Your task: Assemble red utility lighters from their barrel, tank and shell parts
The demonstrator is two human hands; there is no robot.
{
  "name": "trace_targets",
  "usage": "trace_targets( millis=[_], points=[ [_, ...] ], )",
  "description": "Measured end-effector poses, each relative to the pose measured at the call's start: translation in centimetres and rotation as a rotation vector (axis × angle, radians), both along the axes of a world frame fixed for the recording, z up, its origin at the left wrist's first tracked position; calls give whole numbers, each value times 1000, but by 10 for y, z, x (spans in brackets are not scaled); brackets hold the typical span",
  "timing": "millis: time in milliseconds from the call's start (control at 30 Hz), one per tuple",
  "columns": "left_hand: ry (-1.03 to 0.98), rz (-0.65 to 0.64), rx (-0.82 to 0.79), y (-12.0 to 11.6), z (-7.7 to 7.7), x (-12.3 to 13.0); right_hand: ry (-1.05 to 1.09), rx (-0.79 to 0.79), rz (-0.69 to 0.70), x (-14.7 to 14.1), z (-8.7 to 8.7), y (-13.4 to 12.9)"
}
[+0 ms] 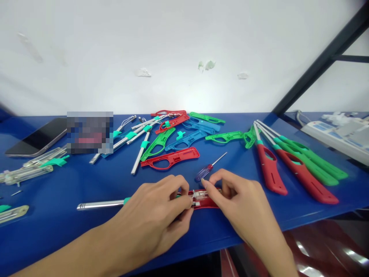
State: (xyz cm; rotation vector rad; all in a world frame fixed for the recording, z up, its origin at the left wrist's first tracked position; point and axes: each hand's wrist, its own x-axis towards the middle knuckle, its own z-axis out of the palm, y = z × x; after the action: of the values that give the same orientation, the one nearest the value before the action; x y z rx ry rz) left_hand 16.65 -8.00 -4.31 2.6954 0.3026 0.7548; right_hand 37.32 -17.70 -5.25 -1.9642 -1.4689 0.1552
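Lying near the table's front edge is a red lighter shell half with a clear fuel tank in it. A metal lighter tube with a green collar sticks out to the left. My left hand is closed with fingertips pinched over the left part of the shell; what they pinch is mostly hidden. My right hand has thumb and fingers curled round the shell's right end, touching it. Just behind the shell lies a small screwdriver with a purple handle.
Several loose red, green and blue shell halves and metal tubes lie behind my hands. Assembled lighters stand in a row at right. A phone and clear tanks are at left; a white device sits far right.
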Motion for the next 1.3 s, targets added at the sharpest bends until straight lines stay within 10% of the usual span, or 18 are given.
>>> trace_targets(
  millis=[400, 1300],
  points=[
    [-89, 8, -75, -3, -4, -5, 36, 116, 366, 3, 9, -19],
    [-52, 33, -46, 0, 2, -5, -53, -63, 520, 10, 6, -26]
  ],
)
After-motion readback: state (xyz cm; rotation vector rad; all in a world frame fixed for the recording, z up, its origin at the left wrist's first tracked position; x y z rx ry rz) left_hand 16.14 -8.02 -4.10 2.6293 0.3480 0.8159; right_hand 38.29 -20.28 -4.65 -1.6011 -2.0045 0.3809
